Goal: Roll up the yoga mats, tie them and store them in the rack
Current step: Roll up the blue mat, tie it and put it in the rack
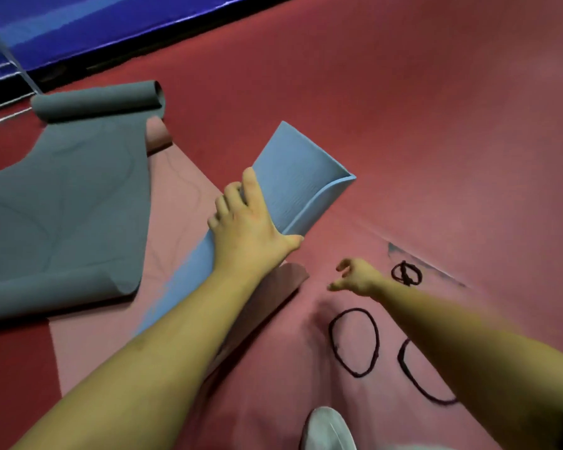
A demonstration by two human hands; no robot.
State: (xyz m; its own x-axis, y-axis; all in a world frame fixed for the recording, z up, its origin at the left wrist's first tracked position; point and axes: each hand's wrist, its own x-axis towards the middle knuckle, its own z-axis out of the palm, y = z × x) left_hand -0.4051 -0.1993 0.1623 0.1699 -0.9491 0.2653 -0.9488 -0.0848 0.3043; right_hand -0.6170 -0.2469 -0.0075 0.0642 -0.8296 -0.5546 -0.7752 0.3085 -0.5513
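Observation:
A light blue yoga mat (301,177) lies half curled on the red floor, its far end standing up. My left hand (247,222) grips its curled edge, fingers over the top and thumb on the near side. Beneath it a pink mat (176,196) lies flat. A grey mat (69,196) is spread to the left with its far end rolled (95,102). My right hand (358,276) hovers above the floor with loosely curled fingers and holds nothing. Dark elastic loops lie near it: one (355,341) in front, one (407,272) twisted to the right, one (420,375) under my right forearm.
A blue padded surface (111,24) runs along the far edge, with a metal frame (10,63) at the far left. The toe of a white shoe (327,428) shows at the bottom. Red carpet (436,125) stretches to the right.

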